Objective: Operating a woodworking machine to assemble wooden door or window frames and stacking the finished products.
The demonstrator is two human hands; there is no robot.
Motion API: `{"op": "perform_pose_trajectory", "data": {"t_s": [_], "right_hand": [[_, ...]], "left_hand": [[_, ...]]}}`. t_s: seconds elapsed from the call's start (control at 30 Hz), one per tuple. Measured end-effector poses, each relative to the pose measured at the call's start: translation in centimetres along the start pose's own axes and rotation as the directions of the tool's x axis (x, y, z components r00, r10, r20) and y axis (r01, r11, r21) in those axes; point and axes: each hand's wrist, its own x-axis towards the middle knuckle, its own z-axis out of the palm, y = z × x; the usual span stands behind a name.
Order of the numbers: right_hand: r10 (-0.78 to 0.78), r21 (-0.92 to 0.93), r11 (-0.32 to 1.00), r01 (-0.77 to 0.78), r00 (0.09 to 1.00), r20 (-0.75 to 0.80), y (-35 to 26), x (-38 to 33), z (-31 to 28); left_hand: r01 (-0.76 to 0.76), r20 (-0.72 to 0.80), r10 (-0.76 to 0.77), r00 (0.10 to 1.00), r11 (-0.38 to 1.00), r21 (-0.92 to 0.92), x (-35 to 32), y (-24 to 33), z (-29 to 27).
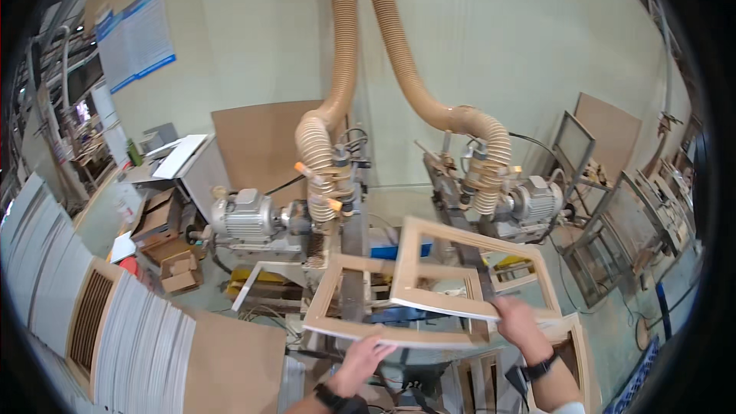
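Note:
Two pale wooden frames, each with a rectangular opening, overlap above the machine rails. My left hand [365, 360] is at the near edge of the lower, left frame [429, 336], its fingers closed on that edge. The upper, right frame [460, 303] sits tilted over the lower one, its far left corner raised. My right hand [518, 322] grips this frame along its near edge, toward the right end. Part of the lower frame is hidden behind the upper one. Dark bands circle both my wrists.
Beyond the frames stand two grey electric motors, one left [247, 218] and one right [535, 201]. Ribbed tan hoses [344, 31] come down to the machine. White panels [146, 345] are stacked at left, beside a brown board [234, 364]. Metal racks [613, 222] stand at right.

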Motion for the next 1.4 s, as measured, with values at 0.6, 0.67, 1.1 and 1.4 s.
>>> {"op": "perform_pose_trajectory", "data": {"t_s": [0.6,0.67,1.1,1.4], "right_hand": [[-0.303,-0.024,0.952,0.305,0.951,0.059,-1.8,17.9,20.5],[-0.273,0.051,0.962,0.268,0.954,0.127,-1.8,17.8,20.3],[-0.055,0.132,0.99,0.043,0.995,0.085,-5.4,5.1,13.8],[0.57,-0.179,0.809,-0.56,0.821,0.006,-1.8,-15.0,-2.7]], "left_hand": [[-0.592,-0.516,0.688,0.51,0.716,0.371,-31.7,10.5,-5.4],[-0.668,-0.488,0.763,0.424,0.628,0.4,-32.3,12.2,-6.0],[-0.953,-0.562,0.798,-0.217,-0.047,0.3,-33.8,29.0,-16.9],[-0.887,-0.638,0.663,-0.392,-0.087,0.454,-33.8,33.7,-18.7]]}}
